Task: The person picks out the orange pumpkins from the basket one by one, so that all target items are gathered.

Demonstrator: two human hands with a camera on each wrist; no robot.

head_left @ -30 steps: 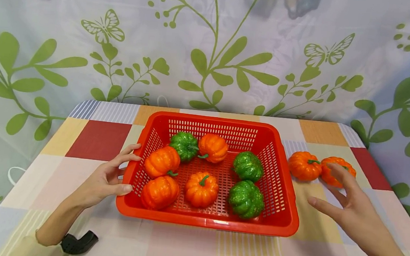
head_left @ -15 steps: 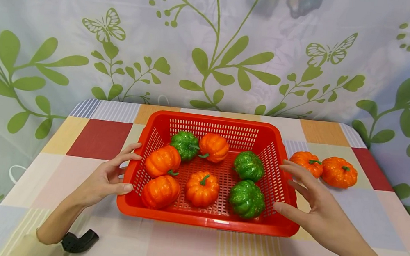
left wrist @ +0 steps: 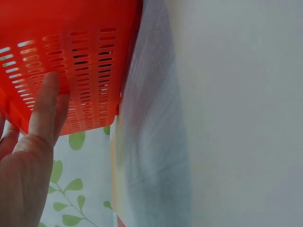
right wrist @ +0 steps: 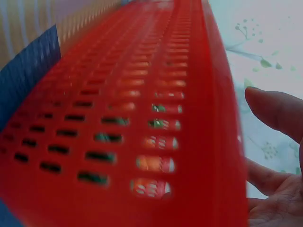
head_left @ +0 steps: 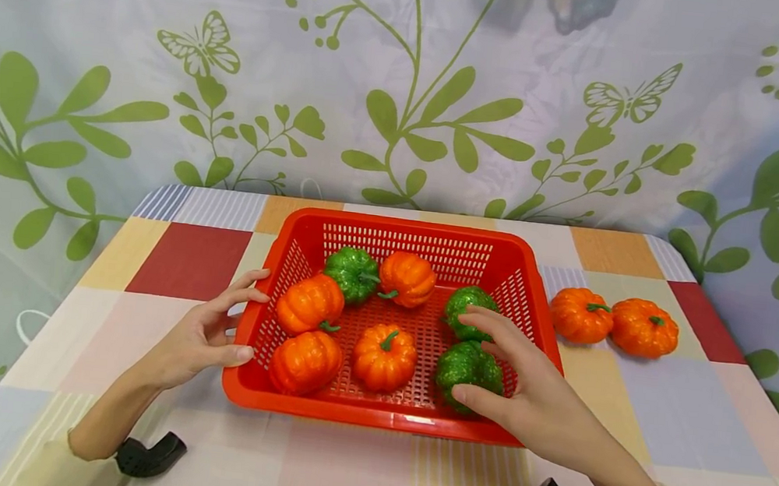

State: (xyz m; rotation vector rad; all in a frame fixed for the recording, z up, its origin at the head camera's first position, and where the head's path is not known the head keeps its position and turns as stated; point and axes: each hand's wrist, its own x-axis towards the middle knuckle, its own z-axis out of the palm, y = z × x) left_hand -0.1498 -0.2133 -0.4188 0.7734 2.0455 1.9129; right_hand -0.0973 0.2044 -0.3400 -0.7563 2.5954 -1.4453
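Observation:
A red slotted plastic basket (head_left: 400,421) on the table holds several shiny orange mini pumpkins (head_left: 384,357) and three glittery green mini pumpkins (head_left: 351,274). My left hand (head_left: 201,334) rests at the basket's left rim, thumb and fingertips on the edge; in the left wrist view, other fingers (left wrist: 45,106) lie straight against the outer wall. My right hand (head_left: 530,393) reaches over the right rim, thumb and fingers spread above the two green pumpkins on that side, partly covering the nearer one (head_left: 465,371). Its palm holds nothing visible. The right wrist view mostly shows the basket's outer wall (right wrist: 156,94).
Two more orange mini pumpkins (head_left: 644,328) sit side by side on the table, right of the basket. A checked patchwork cloth (head_left: 731,428) covers the table. Behind it hangs a pale curtain (head_left: 351,59) with green leaves and butterflies. Each wrist wears a black camera strap (head_left: 151,455).
My right hand has moved left, from beside the two loose orange pumpkins, across the basket's right rim, to over the green pumpkins. My left hand stays at the left rim.

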